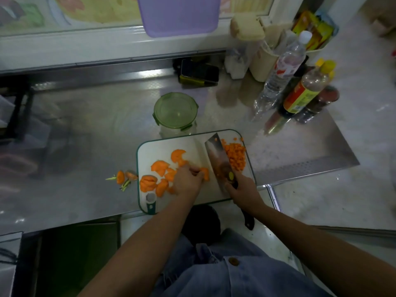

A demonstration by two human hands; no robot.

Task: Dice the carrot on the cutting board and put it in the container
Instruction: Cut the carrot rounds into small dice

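Looking down at a white cutting board (192,144), I am, by my judgement, partway through dicing. My left hand (187,181) curls its fingers over a carrot slice (205,173) near the board's middle, pinning it. My right hand (242,191) is wrapped round the handle of a cleaver (216,155). Its blade runs away from me toward eleven o'clock and stands just beside the slice, at its three o'clock. The next cut likely needs only a small leftward step. Uncut slices (159,167) lie at nine o'clock of my left hand. Diced carrot (235,156) is heaped at the board's two o'clock corner. The green-lidded container (175,110) sits closed at twelve o'clock, past the board.
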